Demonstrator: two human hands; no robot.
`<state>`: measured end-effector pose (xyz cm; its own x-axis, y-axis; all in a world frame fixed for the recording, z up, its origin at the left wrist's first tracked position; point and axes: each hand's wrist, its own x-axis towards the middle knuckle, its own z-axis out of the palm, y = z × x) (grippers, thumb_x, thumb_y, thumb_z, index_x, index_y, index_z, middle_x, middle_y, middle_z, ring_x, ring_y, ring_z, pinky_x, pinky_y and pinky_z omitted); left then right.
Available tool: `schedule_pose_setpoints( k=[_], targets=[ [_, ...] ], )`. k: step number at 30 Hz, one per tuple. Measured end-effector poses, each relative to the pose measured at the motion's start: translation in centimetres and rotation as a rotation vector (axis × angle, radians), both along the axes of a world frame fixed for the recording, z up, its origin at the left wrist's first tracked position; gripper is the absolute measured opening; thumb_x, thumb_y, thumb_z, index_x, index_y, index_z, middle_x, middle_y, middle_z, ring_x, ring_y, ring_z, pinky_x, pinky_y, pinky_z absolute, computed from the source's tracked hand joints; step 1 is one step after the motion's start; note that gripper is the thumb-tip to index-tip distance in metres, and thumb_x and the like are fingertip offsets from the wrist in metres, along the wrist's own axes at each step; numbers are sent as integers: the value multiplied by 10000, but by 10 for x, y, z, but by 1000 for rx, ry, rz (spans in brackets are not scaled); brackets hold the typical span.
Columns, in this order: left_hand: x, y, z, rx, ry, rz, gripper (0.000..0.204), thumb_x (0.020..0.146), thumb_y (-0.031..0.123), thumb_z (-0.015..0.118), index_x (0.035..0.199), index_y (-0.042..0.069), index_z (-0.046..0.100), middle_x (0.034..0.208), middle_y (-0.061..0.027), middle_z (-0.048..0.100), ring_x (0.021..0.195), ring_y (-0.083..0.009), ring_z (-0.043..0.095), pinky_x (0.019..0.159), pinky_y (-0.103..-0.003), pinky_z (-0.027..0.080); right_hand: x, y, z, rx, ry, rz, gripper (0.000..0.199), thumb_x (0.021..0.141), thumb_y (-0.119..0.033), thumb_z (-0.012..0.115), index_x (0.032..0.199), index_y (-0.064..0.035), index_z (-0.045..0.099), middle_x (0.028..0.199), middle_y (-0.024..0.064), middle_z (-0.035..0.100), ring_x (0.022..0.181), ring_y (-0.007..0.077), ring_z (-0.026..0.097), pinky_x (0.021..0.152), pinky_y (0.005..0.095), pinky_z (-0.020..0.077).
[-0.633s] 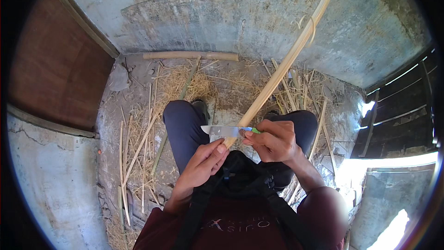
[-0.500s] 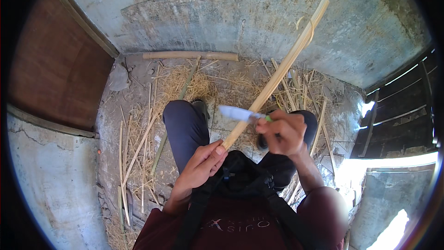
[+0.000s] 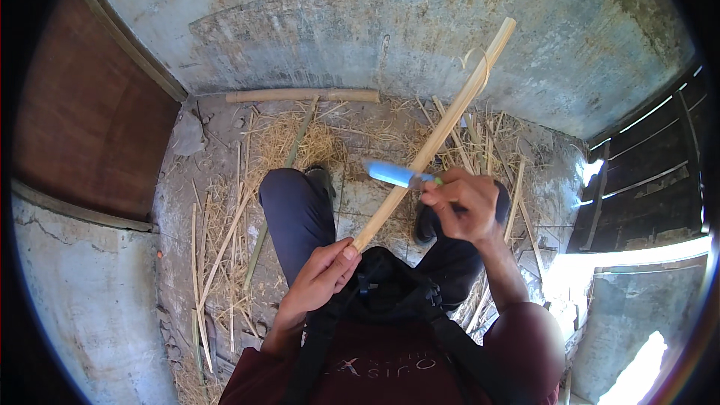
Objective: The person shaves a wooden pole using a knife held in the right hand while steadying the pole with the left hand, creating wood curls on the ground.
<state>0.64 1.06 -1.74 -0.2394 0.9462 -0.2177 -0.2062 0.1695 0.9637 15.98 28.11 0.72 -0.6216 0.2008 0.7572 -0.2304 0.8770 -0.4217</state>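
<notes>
My left hand [image 3: 325, 274] is closed round the near end of a long, pale bamboo strip [image 3: 444, 129]. The strip slants up and away to the right, between my knees and out toward the wall. In my right hand [image 3: 466, 204] is a knife [image 3: 391, 174] with a green handle, mostly covered by the fingers. Its blade lies across the strip, pointing left; whether the edge touches the wood I cannot tell. A thin curled shaving [image 3: 484, 79] hangs from the strip near its far end.
Straw-like shavings [image 3: 304, 139] and several loose strips [image 3: 225, 247] litter the floor on both sides of my legs. A bamboo pole [image 3: 300, 95] lies along the foot of the concrete wall [image 3: 360, 22]. A brown door panel [image 3: 97, 105] stands at left, dark slats [image 3: 641, 180] at right.
The strip's far end has shifted down and left. The knife has turned slightly and moved a little to the right, staying across the strip. Both hands keep their holds.
</notes>
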Motion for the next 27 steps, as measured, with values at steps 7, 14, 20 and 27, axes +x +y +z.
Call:
schedule_pose_setpoints(
  k=[7, 14, 20, 27],
  targets=[
    [4, 6, 4, 34, 47, 8, 480, 1201, 417, 457, 904, 52, 551, 663, 53, 441, 554, -45, 392, 508, -258, 313, -2, -20, 0, 77, -4, 81, 178, 812, -68, 906, 943, -99, 789, 751, 15, 620, 487, 153, 577, 418, 328, 418],
    [2, 1, 3, 47, 69, 1, 470, 1201, 401, 462, 903, 49, 552, 638, 55, 436, 548, -50, 391, 510, -275, 308, -1, -3, 7, 46, 54, 1, 156, 827, -25, 879, 928, -93, 783, 748, 40, 664, 509, 156, 612, 435, 312, 438],
    [6, -8, 0, 34, 113, -22, 466, 1200, 388, 473, 892, 46, 547, 635, 47, 436, 548, -59, 388, 519, -282, 312, 5, 33, 14, -74, 142, -120, 173, 849, 42, 865, 899, -13, 708, 781, 131, 730, 634, 228, 717, 541, 324, 522],
    [4, -8, -7, 20, 70, -25, 463, 1202, 381, 467, 896, 44, 548, 639, 47, 434, 555, -57, 389, 519, -276, 318, 6, 29, 7, -67, 108, -137, 189, 851, 12, 881, 861, -19, 695, 766, 120, 716, 592, 214, 686, 512, 320, 487]
  ],
)
